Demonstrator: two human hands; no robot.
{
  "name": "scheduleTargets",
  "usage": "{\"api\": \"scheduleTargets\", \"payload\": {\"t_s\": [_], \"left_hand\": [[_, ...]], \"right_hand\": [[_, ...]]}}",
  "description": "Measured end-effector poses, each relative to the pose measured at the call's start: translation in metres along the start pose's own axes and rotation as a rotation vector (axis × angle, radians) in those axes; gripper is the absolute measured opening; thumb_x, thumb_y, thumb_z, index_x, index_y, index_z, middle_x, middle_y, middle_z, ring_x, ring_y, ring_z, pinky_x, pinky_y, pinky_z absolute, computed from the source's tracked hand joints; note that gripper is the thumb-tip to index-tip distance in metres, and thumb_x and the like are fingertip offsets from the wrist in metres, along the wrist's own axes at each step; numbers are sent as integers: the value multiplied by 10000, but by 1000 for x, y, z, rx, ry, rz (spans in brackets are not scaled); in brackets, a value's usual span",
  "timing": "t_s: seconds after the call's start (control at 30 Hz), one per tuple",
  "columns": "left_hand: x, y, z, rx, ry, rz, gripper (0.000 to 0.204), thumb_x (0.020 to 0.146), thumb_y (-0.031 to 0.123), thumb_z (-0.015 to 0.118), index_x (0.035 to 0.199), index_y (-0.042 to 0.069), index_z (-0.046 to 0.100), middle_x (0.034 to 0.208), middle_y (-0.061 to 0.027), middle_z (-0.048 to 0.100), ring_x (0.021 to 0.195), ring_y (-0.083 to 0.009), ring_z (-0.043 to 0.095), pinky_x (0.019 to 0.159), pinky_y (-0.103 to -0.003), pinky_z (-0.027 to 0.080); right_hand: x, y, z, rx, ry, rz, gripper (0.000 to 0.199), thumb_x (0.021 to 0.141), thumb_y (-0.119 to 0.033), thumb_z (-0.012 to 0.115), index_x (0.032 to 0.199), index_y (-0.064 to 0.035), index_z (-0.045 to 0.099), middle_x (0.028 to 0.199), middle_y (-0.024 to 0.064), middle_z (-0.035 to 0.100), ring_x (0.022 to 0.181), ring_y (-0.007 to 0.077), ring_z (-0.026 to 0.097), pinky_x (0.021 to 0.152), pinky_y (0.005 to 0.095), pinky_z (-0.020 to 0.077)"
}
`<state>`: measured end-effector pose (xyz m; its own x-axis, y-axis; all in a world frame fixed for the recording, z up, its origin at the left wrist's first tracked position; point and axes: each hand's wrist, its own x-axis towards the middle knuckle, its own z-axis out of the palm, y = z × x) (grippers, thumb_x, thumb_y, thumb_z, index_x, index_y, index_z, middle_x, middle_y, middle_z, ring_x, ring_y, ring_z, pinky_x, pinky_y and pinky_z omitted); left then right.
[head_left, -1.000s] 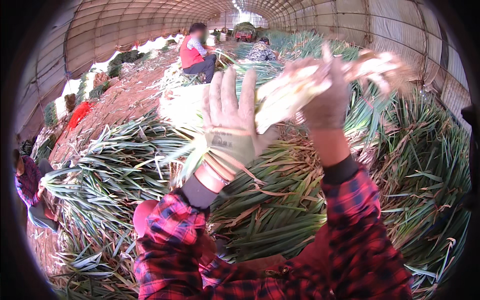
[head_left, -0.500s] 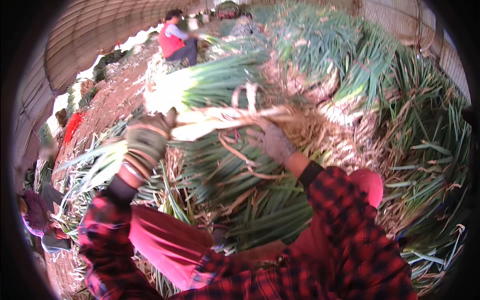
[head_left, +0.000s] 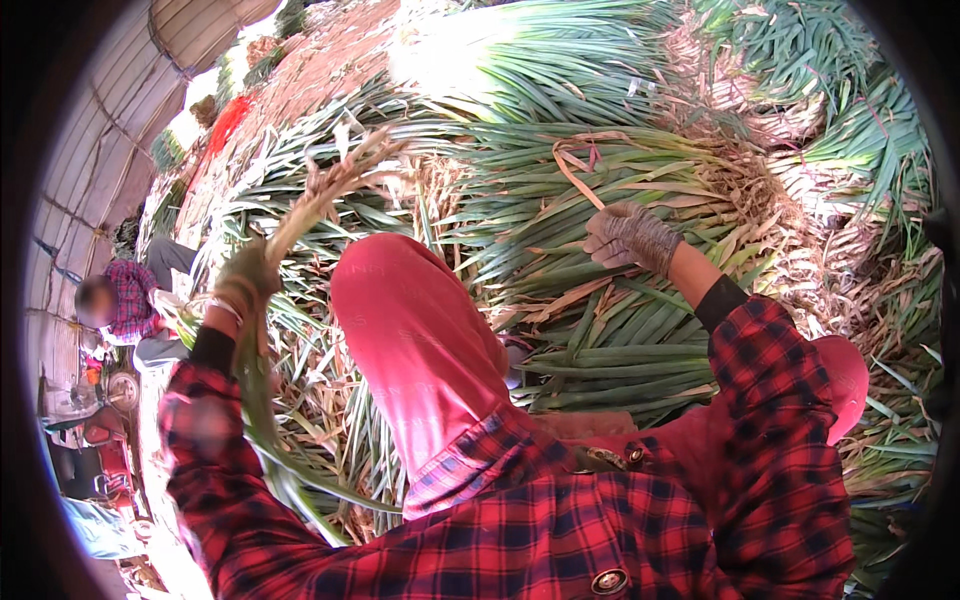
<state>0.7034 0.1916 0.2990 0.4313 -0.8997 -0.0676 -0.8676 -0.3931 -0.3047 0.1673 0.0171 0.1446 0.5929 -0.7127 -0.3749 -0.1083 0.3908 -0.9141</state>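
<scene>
My left hand [head_left: 243, 278], in a soiled work glove, grips a single green onion stalk [head_left: 290, 225] whose dry roots point up and whose green leaves hang down past my forearm. My right hand [head_left: 628, 236], also gloved, is closed over a strip of dry peeled skin [head_left: 572, 170] above a bundle of green onions [head_left: 620, 180]. Both arms wear red plaid sleeves. My red-trousered knee [head_left: 410, 330] rises between the hands.
Heaps of green onions [head_left: 820, 130] with pale stems and tangled roots surround me on all sides. A seated person in plaid [head_left: 125, 300] works at the far left by the tunnel wall [head_left: 80, 170]. Red soil [head_left: 320, 60] lies beyond.
Both hands held one stalk together up high; now they have parted. The left hand carried the stalk down to the left, the right dropped toward the bundle. The view tilted downward.
</scene>
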Motion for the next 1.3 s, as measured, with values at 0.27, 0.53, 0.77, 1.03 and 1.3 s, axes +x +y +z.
{"api": "scheduleTargets", "payload": {"t_s": [0.27,0.53,0.77,1.03,1.3], "left_hand": [[61,19,169,-401,15,-47,472,682,334,756,1027,31,647,897,-222,695,847,-382,682,761,-422,549],[166,109,142,-657,-94,265,232,801,247,716,874,42,636,760,-101,654,690,-219,629,603,-356,489],[164,228,29,-1069,-407,664,109,839,98,713,911,47,649,711,17,582,613,-67,509,545,-241,420],[23,427,2,-638,-840,843,327,804,69,728,1101,-25,628,891,-69,692,798,-140,667,715,-278,543],[-58,542,59,-646,-1083,916,372,847,172,732,1152,-13,632,1017,-93,724,890,-140,687,774,-280,551]], "right_hand": [[-48,-59,-32,-360,63,-8,302,874,-316,675,963,-29,641,851,61,673,683,120,637,587,243,519],[-269,-106,-181,-599,540,17,327,944,-301,657,1143,-40,643,913,48,678,828,123,646,739,285,541],[-461,175,-284,-291,992,-285,129,856,-126,670,920,-16,687,786,90,688,672,182,658,622,279,553],[-431,453,-135,-455,1446,382,197,746,-159,778,758,-27,633,682,71,619,658,193,597,647,356,504],[-350,499,-146,169,1781,144,437,819,-185,760,1196,-52,583,1124,111,576,809,180,586,709,350,503]]}}
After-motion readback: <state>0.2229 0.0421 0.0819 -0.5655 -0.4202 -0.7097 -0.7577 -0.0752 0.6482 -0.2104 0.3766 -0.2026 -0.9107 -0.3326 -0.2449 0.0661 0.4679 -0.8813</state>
